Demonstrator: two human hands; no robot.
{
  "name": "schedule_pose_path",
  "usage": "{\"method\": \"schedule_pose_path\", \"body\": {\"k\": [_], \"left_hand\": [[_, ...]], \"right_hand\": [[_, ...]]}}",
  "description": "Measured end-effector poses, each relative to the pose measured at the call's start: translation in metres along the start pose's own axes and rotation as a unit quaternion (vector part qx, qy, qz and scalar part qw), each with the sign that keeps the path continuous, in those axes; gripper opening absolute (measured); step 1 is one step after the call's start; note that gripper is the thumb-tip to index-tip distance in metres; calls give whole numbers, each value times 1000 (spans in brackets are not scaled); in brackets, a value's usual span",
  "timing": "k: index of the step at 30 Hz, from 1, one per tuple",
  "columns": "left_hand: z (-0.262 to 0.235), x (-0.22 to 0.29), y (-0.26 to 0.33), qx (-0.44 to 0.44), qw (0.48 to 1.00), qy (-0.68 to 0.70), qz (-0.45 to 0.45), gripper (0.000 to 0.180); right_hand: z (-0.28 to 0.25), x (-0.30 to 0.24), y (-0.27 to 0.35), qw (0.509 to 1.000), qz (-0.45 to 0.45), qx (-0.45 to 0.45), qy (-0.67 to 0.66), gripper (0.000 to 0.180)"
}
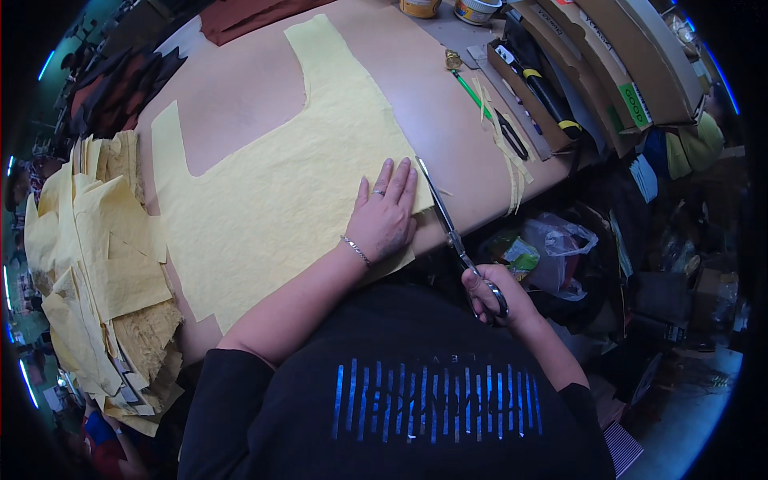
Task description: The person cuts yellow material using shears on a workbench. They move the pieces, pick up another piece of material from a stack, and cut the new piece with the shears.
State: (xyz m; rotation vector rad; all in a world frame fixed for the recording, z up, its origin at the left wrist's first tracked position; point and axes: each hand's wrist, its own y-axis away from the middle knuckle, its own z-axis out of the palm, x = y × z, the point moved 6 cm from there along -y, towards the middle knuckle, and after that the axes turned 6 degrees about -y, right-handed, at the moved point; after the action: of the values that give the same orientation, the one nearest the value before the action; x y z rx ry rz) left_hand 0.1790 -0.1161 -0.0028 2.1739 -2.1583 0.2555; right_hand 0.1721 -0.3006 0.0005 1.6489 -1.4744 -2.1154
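A: While the left hand (386,216) lies flat, fingers spread, pressing the yellow fabric piece (272,184) onto the counter (232,88), the right hand (492,292) is closed through the scissors (448,220) handles. Blades run along the fabric's edge, just right of the left fingertips.

B: Step?

A: Looks like trimming that right edge, mid-cut. I'd judge the next snip needs the left hand holding the cloth taut close to the blades, fingers clear of them.

B: Anything else near the hands?

A: Stack of cut yellow pieces (96,264) far left of the left hand. Thin yellow offcut strips (512,160) beyond the scissors tips, beside a green pencil (472,92).

B: Packages, labels?

A: Brown cardboard boxes (624,56) past the right hand, upper right, one with a small green rectangular label (634,104). Two round tins (448,6) at the counter's far edge. Clear plastic bag (560,248) below the counter, right of the right hand.
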Motion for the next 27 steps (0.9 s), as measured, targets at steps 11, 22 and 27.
{"method": "schedule_pose_path", "body": {"k": [11,22,27], "left_hand": [[3,8,6,-3,998,-17,68,57],[-2,15,16,9,996,-14,82,58],[-1,16,16,6,997,-12,82,58]], "right_hand": [[4,9,-20,995,-29,-65,-71,64],[6,6,-33,993,-24,-64,-94,69],[7,3,-28,997,-38,-36,-56,71]]}}
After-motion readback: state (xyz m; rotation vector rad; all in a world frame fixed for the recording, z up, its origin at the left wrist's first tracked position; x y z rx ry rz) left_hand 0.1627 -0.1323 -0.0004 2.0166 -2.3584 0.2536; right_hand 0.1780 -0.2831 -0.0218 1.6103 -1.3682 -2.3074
